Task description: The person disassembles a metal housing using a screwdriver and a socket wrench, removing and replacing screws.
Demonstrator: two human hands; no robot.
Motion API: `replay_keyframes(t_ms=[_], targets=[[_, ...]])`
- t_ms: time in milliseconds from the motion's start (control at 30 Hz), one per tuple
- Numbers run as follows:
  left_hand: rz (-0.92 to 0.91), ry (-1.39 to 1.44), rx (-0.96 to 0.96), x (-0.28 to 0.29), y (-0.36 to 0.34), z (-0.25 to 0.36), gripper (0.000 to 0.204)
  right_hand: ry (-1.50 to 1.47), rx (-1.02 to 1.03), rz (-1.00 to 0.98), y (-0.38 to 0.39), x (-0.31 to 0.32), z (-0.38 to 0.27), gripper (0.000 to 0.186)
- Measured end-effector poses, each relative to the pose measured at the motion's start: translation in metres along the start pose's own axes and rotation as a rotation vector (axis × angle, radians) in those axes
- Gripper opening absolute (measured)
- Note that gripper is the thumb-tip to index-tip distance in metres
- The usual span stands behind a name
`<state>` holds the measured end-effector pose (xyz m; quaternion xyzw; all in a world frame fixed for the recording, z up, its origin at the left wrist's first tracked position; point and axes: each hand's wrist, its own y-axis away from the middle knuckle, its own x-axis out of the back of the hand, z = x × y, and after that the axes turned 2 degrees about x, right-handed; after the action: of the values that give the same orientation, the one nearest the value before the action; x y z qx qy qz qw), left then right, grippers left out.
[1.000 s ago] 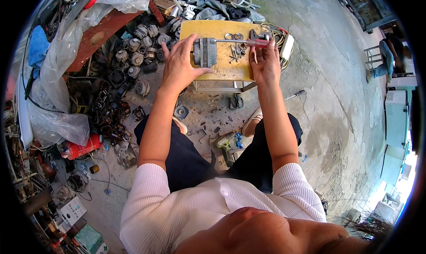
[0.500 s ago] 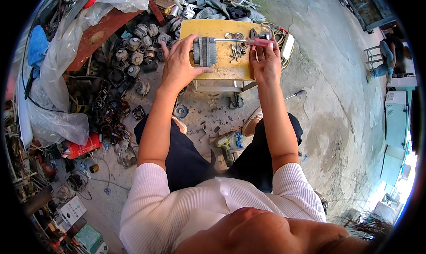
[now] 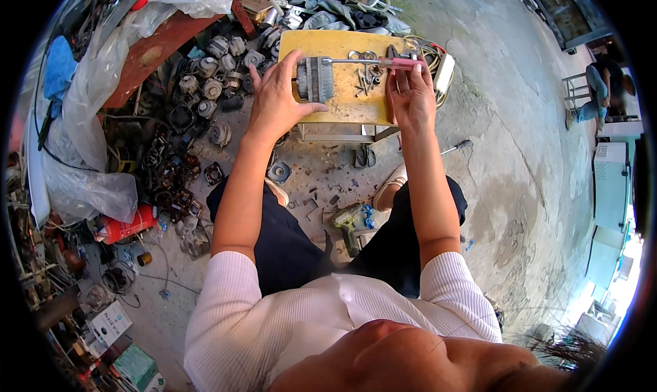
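Observation:
A grey, finned electric motor (image 3: 316,84) lies on a small yellow table (image 3: 321,43). My left hand (image 3: 279,94) is wrapped round its left side, thumb at the near edge. My right hand (image 3: 415,96) grips the pinkish-red handle of a screwdriver (image 3: 400,63). The shaft runs level to the left, and its tip meets the motor's upper right edge; the exact contact is too small to tell. Beside the motor lie loose screws (image 3: 363,85) and metal rings (image 3: 361,55). Dark-jawed pliers (image 3: 392,52) lie partly behind the screwdriver and my right hand.
Left of the table is a heap of old motors (image 3: 212,70). On the floor between my feet is a green power drill (image 3: 348,229). Another screwdriver (image 3: 457,146) lies to the right, and coiled cable (image 3: 430,48) is by the table's right edge. A person (image 3: 601,91) sits far right.
The screwdriver handle looks turned about its axis, and my right hand has shifted very slightly. My left hand and the motor stay in place.

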<state>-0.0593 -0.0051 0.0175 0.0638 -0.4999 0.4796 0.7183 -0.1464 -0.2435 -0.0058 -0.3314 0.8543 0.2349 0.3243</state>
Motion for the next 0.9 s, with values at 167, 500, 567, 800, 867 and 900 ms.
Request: replay_keyframes(t_ms=[167, 500, 567, 800, 867, 900], targets=[[-0.019, -0.042, -0.026, -0.002, 0.001, -0.003, 0.095, 0.02, -0.009, -0.003, 0.001, -0.005, -0.003, 0.034], [-0.005, -0.002, 0.003, 0.0, 0.001, 0.0, 0.096, 0.003, 0.028, -0.056, -0.006, 0.001, -0.007, 0.034], [-0.013, -0.003, 0.013, -0.001, 0.001, -0.001, 0.096, 0.026, 0.02, -0.083, -0.006, 0.001, -0.008, 0.035], [-0.031, -0.041, 0.012, -0.002, 0.001, -0.003, 0.093, 0.117, -0.006, 0.003, 0.0, -0.005, -0.011, 0.035], [-0.03, -0.038, 0.01, -0.002, 0.001, -0.003, 0.093, 0.08, 0.084, 0.011, -0.002, -0.004, -0.013, 0.031], [-0.032, -0.037, 0.009, -0.002, 0.001, -0.003, 0.093, 0.063, 0.128, 0.014, -0.003, -0.004, -0.013, 0.028]])
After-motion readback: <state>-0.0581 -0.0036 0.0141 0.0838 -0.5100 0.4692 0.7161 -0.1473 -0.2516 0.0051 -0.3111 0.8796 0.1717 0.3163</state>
